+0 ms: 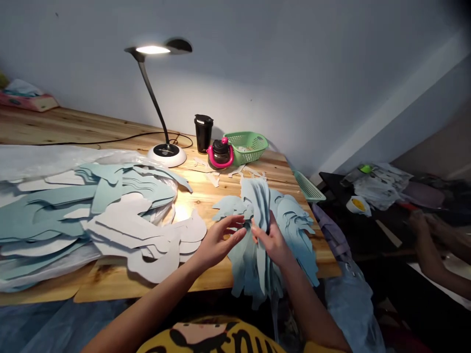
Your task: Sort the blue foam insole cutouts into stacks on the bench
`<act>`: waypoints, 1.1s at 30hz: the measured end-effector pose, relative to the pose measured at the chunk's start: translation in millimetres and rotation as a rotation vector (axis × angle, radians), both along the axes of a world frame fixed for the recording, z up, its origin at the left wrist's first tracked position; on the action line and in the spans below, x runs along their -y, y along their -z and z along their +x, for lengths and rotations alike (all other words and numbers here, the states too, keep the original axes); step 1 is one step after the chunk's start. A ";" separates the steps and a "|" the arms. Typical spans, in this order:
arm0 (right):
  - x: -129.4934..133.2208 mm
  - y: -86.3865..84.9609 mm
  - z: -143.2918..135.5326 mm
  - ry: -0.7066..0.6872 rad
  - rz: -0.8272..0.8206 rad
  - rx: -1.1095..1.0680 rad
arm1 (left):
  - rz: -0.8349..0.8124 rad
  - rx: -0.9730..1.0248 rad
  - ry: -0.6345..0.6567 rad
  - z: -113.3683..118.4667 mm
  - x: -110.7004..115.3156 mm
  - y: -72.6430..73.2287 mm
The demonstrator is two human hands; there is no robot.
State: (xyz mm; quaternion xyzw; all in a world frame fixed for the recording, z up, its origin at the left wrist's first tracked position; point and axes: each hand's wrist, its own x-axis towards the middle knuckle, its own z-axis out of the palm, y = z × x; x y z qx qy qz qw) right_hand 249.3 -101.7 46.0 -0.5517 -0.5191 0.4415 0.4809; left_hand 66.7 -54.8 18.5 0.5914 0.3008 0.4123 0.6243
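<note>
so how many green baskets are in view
2. The first basket is on the table, beside the pink-handled bottle; the second basket is past the table's right end, partly hidden. Others may be out of sight.

Can read no whole word, brand or number with certainty. Can see bold black lettering [239, 341] on the yellow shirt [217, 342], beside a printed cartoon figure [198, 333], but cannot spell out, being cut by the lower edge. Can make out a small pale mark [199, 121] near the top of the black tumbler [203, 136], too small to read.
</note>
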 end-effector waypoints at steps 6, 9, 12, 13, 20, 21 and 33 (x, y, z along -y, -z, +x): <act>16.8 -0.1 -38.2 0.036 0.190 0.458 | -0.107 0.257 0.105 9.7 -8.5 -11.1; 18.5 0.2 -49.3 0.000 0.248 0.497 | -0.193 0.369 0.119 1.9 -10.9 -1.1; 17.9 -2.7 -54.2 -0.039 0.277 0.444 | -0.240 0.436 0.129 -7.7 -13.2 7.4; 17.6 -3.6 -55.2 -0.052 0.278 0.413 | -0.242 0.446 0.129 -10.5 -13.8 8.7; 12.1 4.4 -58.5 -0.051 0.191 0.010 | -0.217 0.453 0.103 -20.2 -13.5 5.3; 11.3 6.8 -58.7 -0.030 0.188 -0.043 | -0.226 0.460 0.104 -20.8 -13.2 4.6; 3.4 17.5 -67.1 -0.073 0.099 -0.327 | -0.188 0.432 0.029 -16.9 -8.7 6.3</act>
